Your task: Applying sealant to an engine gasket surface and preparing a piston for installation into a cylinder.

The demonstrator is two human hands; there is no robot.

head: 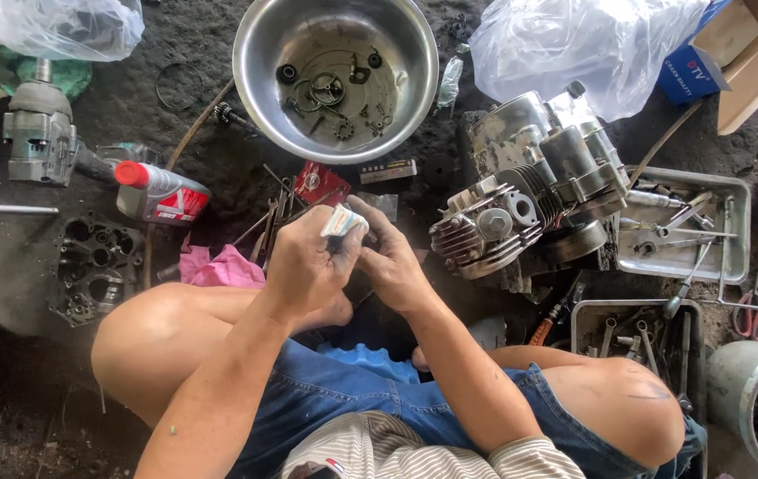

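Pinching a small soft white tube [343, 220] in my closed left hand [308, 266] while my curled right hand [392, 262] picks at its end, I fear it slips onto the dirty floor [219, 151], with the ribbed grey engine [521, 208] at 3 o'clock and the shiny round bowl [250, 84] at 12.

The hands [348, 257] hide most of the small white packet [344, 220].
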